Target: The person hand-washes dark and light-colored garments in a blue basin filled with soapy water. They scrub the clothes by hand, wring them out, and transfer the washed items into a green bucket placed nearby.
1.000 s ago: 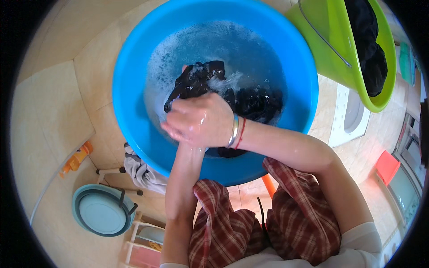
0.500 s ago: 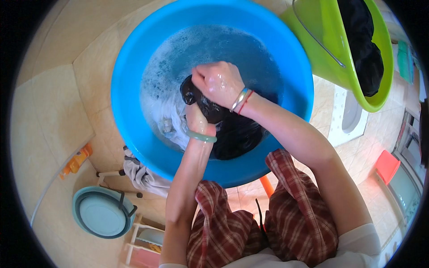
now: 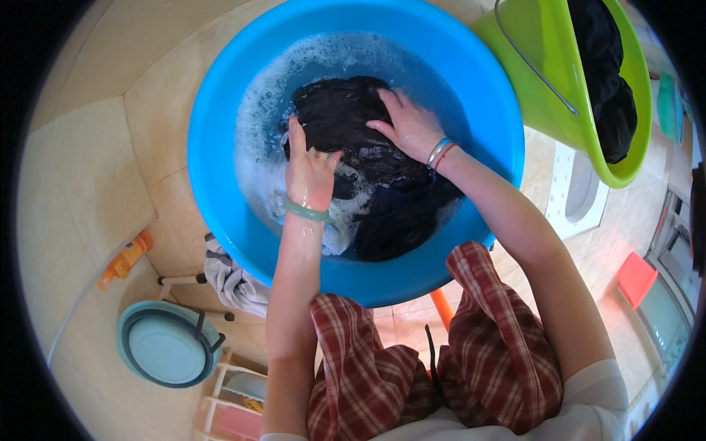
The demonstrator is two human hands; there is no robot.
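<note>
A large blue basin (image 3: 209, 162) holds sudsy water (image 3: 276, 77). Dark wet cloth (image 3: 334, 106) lies spread at the surface, its kind unclear. My right hand (image 3: 412, 131) rests at its right edge, fingers spread, with some fingertips hidden against the cloth or in the water. My left hand (image 3: 310, 175), palm turned up and fingers stretched, is at the cloth's left side with nothing gripped. Another dark bunch of cloth (image 3: 401, 224) sits lower right in the basin. White cloth (image 3: 334, 231) is half under the suds below my left hand.
A tilted lime-green bucket (image 3: 533, 70) with black cloth (image 3: 614, 110) stands at the right, near a white squat toilet (image 3: 577, 195). Grey cloth (image 3: 235, 283) hangs beside the basin. Lower left are a folded teal basin (image 3: 168, 345) and an orange bottle (image 3: 126, 259).
My hands have let go of the bunched dark cloth and moved apart, left hand leftward, right hand rightward. The cloth now lies spread out on the water.
</note>
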